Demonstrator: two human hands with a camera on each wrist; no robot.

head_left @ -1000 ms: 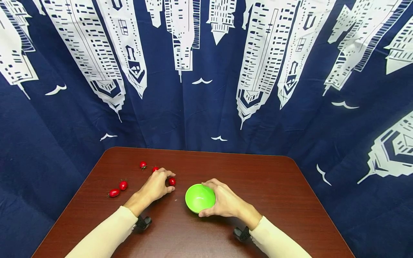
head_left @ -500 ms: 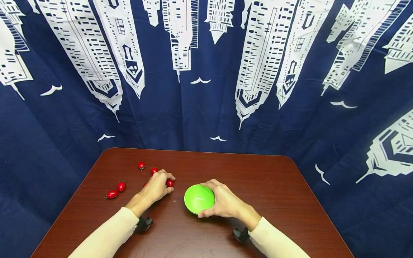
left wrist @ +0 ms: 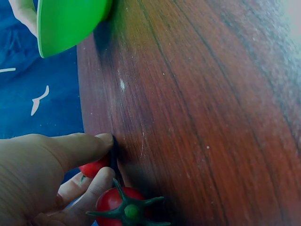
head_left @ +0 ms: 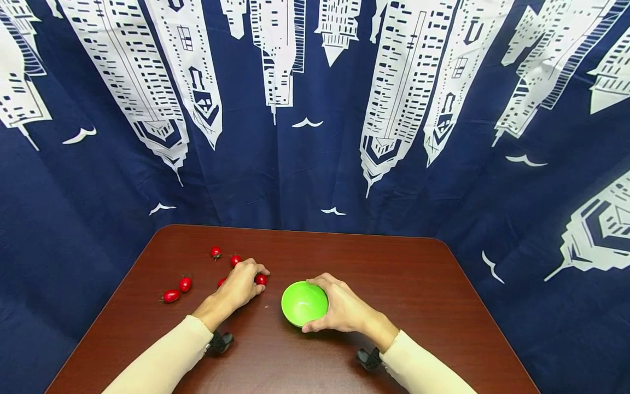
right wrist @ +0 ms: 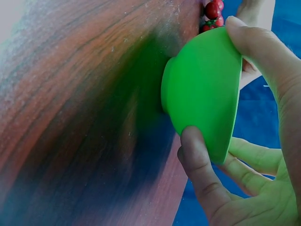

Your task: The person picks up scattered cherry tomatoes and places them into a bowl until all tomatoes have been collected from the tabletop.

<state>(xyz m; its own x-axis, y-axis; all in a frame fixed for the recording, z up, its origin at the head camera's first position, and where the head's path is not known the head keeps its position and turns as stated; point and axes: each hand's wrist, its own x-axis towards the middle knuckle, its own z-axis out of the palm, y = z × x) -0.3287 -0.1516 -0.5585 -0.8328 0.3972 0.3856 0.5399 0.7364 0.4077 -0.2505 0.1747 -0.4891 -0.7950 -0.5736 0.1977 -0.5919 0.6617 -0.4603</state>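
Note:
In the head view my left hand (head_left: 238, 285) reaches down over a red cherry tomato (head_left: 260, 279), with thumb and fingertips pinching it close to the table. The left wrist view shows this cherry tomato (left wrist: 95, 166) mostly hidden between thumb and fingers; a second tomato (left wrist: 111, 200) with a green star-shaped calyx lies right by the fingers. My right hand (head_left: 346, 306) grips the right side of a small lime-green bowl (head_left: 297, 303), whose visible inside holds nothing. From the right wrist, the bowl (right wrist: 207, 84) stands upright, thumb and fingers spread around its wall.
More cherry tomatoes lie on the left of the brown wooden table (head_left: 374, 262): two near the back, including one tomato (head_left: 215, 252), and a pair farther left with an oblong tomato (head_left: 170, 296). A blue curtain (head_left: 315, 164) with white buildings hangs behind the table.
The left thumb and fingertips have drawn in around the cherry tomato. Another tomato now peeks out left of that hand. The right hand and bowl keep their place.

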